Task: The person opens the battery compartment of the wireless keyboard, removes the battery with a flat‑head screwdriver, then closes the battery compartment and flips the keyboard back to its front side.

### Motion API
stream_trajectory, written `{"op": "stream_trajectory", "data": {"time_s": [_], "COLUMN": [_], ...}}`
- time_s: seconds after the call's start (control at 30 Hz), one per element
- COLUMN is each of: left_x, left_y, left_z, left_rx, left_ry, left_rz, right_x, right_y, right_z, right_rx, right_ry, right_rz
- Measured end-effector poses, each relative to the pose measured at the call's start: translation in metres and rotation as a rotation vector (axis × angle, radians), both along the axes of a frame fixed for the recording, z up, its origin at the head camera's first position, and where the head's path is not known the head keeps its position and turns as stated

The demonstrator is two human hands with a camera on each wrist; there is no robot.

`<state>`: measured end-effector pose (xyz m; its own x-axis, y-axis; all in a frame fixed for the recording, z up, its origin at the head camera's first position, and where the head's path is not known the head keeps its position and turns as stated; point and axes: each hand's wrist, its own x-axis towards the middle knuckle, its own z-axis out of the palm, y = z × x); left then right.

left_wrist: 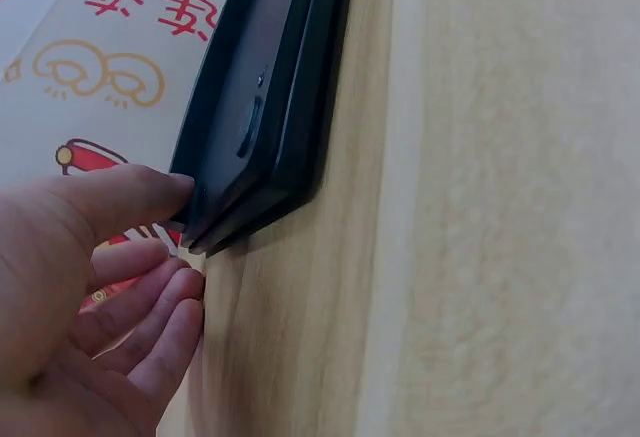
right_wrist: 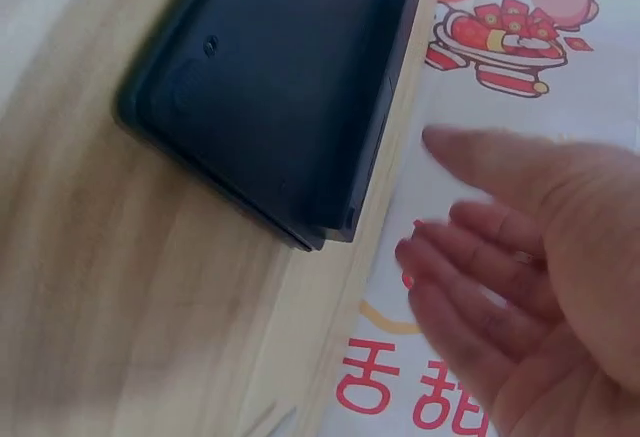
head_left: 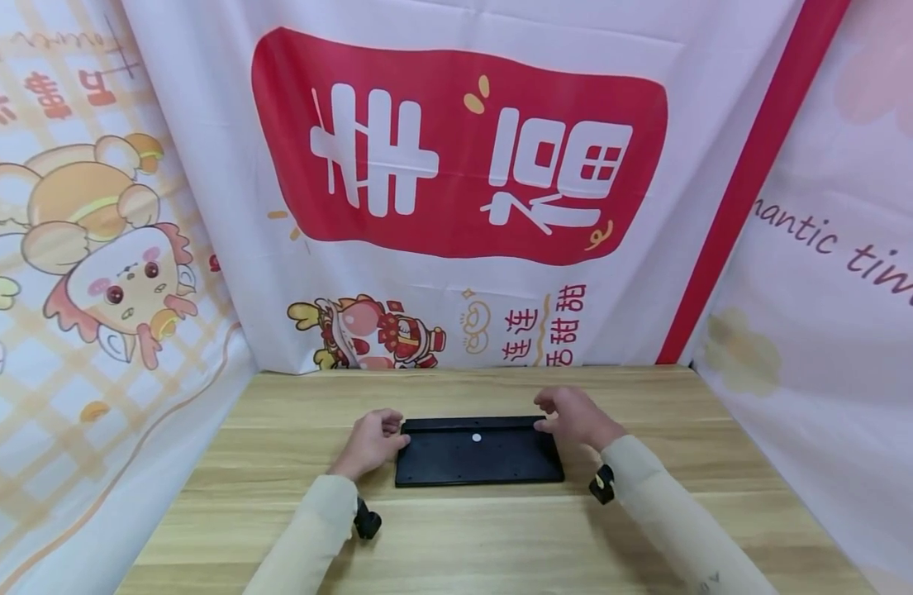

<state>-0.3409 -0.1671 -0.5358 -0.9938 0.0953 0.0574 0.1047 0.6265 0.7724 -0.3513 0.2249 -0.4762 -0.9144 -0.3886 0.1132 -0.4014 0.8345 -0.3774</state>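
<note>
A black keyboard (head_left: 477, 459) lies on the wooden table with its underside up, showing small screws, a raised bar along the far edge and a round white sticker (head_left: 477, 438). At its left end is my left hand (head_left: 374, 444); in the left wrist view the thumb (left_wrist: 165, 187) touches the far corner while the other fingers curve loosely below it. My right hand (head_left: 575, 416) hovers by the far right corner. The right wrist view shows a gap between the keyboard (right_wrist: 270, 87) and the right hand's fingers, which are loosely bent and hold nothing.
The wooden table (head_left: 471, 537) ends at the back against a white cloth (head_left: 456, 314) with red printing. Printed cloths hang at the left (head_left: 92, 273) and right (head_left: 820, 355) sides. A black wrist mount (head_left: 367, 521) sits on the left sleeve, another (head_left: 601, 484) on the right.
</note>
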Motion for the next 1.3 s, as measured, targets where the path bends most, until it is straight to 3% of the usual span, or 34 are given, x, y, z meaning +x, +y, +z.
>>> {"op": "stream_trajectory", "data": {"time_s": [0.23, 0.5, 0.93, 1.3], "left_x": [-0.004, -0.005, -0.01, -0.015], "left_y": [0.001, 0.003, 0.005, 0.002], "left_z": [0.0, -0.002, -0.002, -0.006], "left_rx": [-0.002, 0.0, -0.007, 0.005], "left_ry": [-0.015, -0.007, -0.021, -0.023], "left_rz": [-0.019, -0.017, -0.021, -0.016], "right_x": [-0.012, -0.02, -0.029, -0.033], "right_y": [-0.005, -0.008, -0.01, -0.015], "right_z": [0.004, -0.006, -0.024, -0.019], "right_rx": [0.122, 0.15, 0.15, 0.203], "right_ry": [0.066, 0.119, 0.088, 0.033], "right_rz": [0.203, 0.303, 0.237, 0.216]}}
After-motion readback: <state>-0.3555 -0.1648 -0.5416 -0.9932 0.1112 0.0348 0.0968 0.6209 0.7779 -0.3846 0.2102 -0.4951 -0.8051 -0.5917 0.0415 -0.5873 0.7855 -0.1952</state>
